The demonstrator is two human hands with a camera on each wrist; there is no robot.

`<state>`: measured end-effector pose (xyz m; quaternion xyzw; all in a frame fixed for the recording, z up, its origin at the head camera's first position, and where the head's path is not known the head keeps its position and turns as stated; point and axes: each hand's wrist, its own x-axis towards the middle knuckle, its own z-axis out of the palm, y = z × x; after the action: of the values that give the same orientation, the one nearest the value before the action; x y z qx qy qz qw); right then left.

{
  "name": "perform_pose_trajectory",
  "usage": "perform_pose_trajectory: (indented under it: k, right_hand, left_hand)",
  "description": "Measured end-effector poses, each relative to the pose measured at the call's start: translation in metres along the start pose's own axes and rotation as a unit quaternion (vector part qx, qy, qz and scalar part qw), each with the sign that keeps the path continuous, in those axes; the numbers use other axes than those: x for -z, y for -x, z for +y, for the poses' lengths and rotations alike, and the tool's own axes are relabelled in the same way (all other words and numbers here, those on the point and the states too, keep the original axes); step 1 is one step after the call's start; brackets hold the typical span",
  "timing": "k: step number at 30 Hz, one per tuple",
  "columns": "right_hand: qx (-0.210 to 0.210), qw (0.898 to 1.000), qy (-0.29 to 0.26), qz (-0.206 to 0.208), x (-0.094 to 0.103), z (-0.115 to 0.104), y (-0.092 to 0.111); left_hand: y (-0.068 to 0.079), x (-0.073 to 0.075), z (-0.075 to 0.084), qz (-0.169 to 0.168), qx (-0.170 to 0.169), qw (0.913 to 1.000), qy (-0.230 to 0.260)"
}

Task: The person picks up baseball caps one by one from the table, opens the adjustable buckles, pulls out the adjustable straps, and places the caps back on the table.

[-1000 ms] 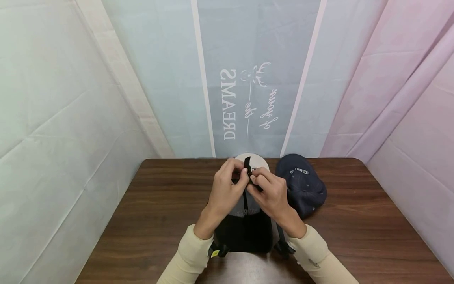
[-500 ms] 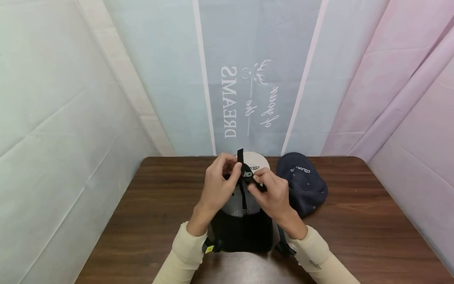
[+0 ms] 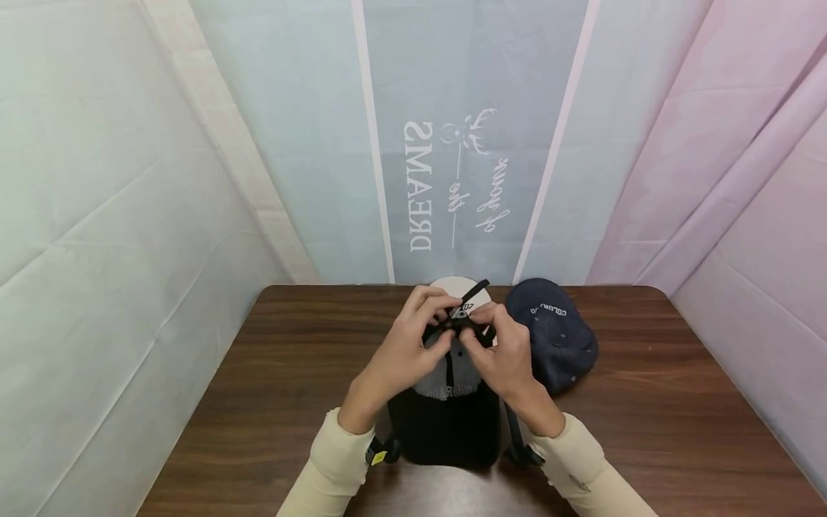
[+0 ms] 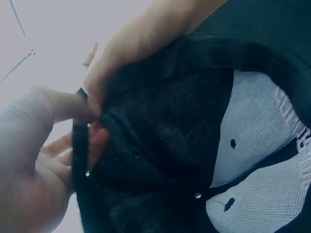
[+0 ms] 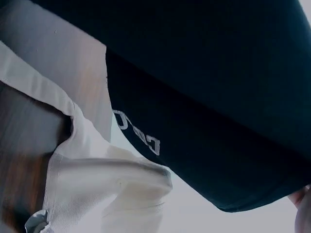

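Note:
A black baseball cap (image 3: 446, 431) hangs between my hands, brim toward me and its inside facing up. Grey-white mesh lining (image 4: 252, 121) shows inside it, near the brim. At its back edge my left hand (image 3: 407, 348) pinches the black strap (image 3: 476, 289), whose loose end sticks out up and to the right. My right hand (image 3: 510, 352) pinches the same back band close to the strap, by a small metal buckle (image 3: 459, 314). In the right wrist view the cap's dark outside (image 5: 209, 97) fills most of the frame, with pale embroidered letters on it.
Behind the held cap a white cap (image 3: 442, 285) lies on the wooden table (image 3: 297, 373). A navy cap (image 3: 558, 337) with white lettering lies to the right, close to my right hand. Fabric backdrops (image 3: 310, 143) rise along the table's back and sides.
The strap's loose end has swung from pointing straight up to leaning right. My left hand has shifted right, closer to my right hand, and the buckle has turned between them.

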<state>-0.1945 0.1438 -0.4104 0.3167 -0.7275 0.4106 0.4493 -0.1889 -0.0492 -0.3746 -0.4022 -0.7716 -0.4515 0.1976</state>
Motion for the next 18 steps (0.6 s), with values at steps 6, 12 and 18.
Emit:
perform_pose_trajectory:
  k: [6,12,18]
  right_hand:
    - [0.023,0.999,0.021,-0.005,0.001,0.0,-0.003]
    - [0.048,0.998,0.042,-0.003,-0.002,-0.001,-0.008]
    - [0.057,0.997,0.053,-0.002,-0.004,-0.001,-0.012]
  left_hand:
    - [-0.003,0.001,-0.001,0.048,-0.036,0.9981,-0.015]
    - [-0.006,0.004,-0.005,0.052,-0.038,0.9978,-0.017]
    - [-0.008,0.007,-0.006,0.06,-0.044,0.9971,-0.017]
